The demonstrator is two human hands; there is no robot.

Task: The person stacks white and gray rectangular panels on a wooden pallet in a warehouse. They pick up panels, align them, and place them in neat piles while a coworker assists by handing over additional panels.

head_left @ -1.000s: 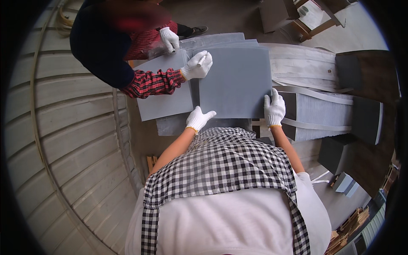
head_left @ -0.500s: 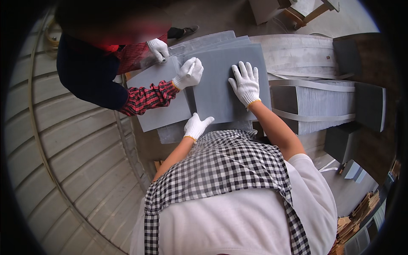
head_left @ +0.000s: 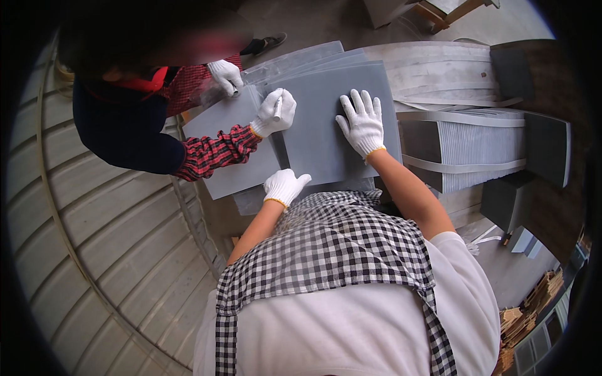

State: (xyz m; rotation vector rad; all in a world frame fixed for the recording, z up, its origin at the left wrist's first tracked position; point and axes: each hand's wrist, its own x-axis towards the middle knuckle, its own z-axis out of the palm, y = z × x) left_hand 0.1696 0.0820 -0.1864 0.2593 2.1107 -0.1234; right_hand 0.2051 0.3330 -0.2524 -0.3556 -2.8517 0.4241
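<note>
My right hand (head_left: 364, 123), in a white knit glove, lies flat with fingers spread on the top grey sheet (head_left: 326, 141) of a loose stack. My left hand (head_left: 284, 187), gloved alike, rests at the near edge of the sheets with its thumb stretched away; its other fingers are foreshortened. Across from it, a co-worker's gloved hand (head_left: 274, 113) grips a white pen-like tool (head_left: 278, 110) over the left edge of the top sheet. The co-worker's other hand (head_left: 226, 78) is at the far-left edge, closed around a small object. A lighter grey sheet (head_left: 232, 150) lies to the left.
To the right, a strapped bundle of grey sheets (head_left: 483, 150) stands beside dark grey blocks (head_left: 547, 149). Pale boards (head_left: 439, 72) lie behind it. Ribbed metal panelling (head_left: 119, 238) runs along the left. The co-worker's checked sleeve (head_left: 216, 153) reaches across the sheets.
The co-worker's hand with the pen-like tool has moved slightly left and nearer. The view has shifted a little. My right hand stays on the sheet, my left near its edge.
</note>
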